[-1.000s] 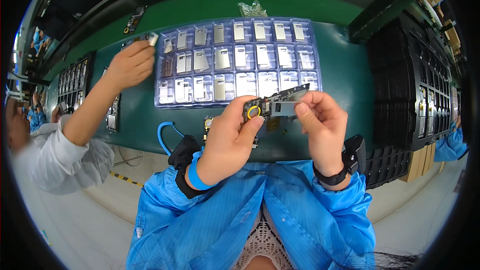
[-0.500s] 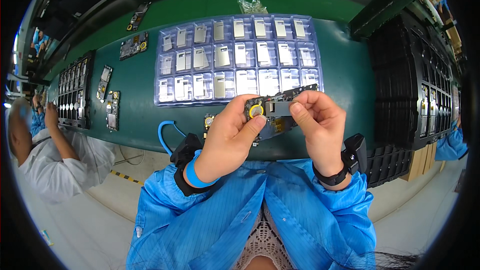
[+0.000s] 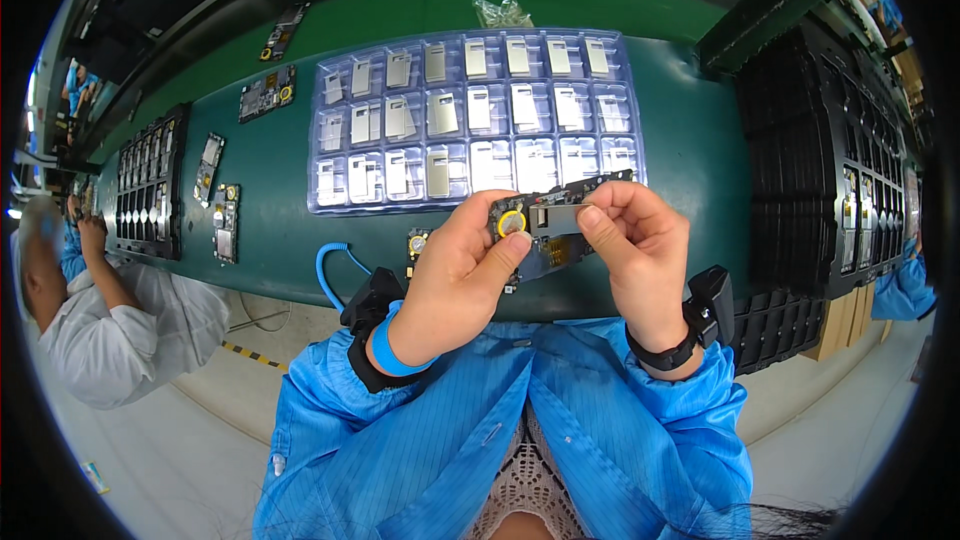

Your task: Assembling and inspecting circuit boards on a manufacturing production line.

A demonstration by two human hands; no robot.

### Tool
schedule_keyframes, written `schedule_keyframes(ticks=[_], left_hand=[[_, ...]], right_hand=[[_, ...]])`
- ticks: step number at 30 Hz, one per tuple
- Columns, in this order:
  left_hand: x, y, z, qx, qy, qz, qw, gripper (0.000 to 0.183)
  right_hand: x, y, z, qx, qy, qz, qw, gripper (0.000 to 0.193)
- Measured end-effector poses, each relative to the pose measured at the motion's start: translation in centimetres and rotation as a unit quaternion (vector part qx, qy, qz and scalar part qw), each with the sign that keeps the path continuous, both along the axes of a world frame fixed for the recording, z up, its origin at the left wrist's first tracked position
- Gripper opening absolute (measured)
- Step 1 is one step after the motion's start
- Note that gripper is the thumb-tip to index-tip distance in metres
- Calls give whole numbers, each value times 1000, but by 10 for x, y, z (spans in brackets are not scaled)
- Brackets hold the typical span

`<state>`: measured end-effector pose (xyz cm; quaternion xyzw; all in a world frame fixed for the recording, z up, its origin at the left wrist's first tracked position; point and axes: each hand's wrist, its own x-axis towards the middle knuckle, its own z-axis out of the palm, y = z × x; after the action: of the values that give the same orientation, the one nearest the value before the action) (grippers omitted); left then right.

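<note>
In front of my chest, my left hand point(image 3: 455, 265) is closed round the left end of a dark circuit board point(image 3: 552, 252). Its thumb presses beside a round coin cell point(image 3: 512, 221) with a yellow rim. Between thumb and fingers, my right hand point(image 3: 640, 250) pinches the right end of a thin grey metal plate point(image 3: 562, 219) with a small cutout. This plate lies over the board's upper face; whether it sits flush I cannot tell. Beyond my hands, a clear plastic tray point(image 3: 380, 207) holds similar metal plates point(image 3: 441, 112) in its compartments.
Several circuit boards point(image 3: 226, 223) lie on the green table point(image 3: 690, 160) at the left. Black racks stand at the left point(image 3: 150, 190) and right point(image 3: 790, 170). A blue coiled cord point(image 3: 322, 275) runs near my left wrist. A co-worker point(image 3: 130, 330) sits at far left.
My hands, the board and the pinched plate stay in nearly the same place, with the plate's angle slightly altered. At the left, the co-worker's hands have shifted a little.
</note>
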<state>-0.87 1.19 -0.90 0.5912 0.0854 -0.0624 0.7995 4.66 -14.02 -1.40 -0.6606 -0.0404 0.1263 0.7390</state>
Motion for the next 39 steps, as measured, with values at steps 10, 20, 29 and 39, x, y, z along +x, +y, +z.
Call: schedule_keyframes(ticks=[10,20,29,39], left_hand=[[-1,0,2,-5,0,5,1000,27],[-3,1,1,20,6,9,1000,24],[-4,-4,-2,19,-33,32,999,25],[-3,-1,3,2,-16,3,1000,30]], right_hand=[[0,2,1,-6,2,2,1000,6],[-5,6,-2,-64,-64,-42,995,7],[-2,1,9,-10,-13,-5,1000,6],[-2,-2,10,-21,-13,3,1000,6]])
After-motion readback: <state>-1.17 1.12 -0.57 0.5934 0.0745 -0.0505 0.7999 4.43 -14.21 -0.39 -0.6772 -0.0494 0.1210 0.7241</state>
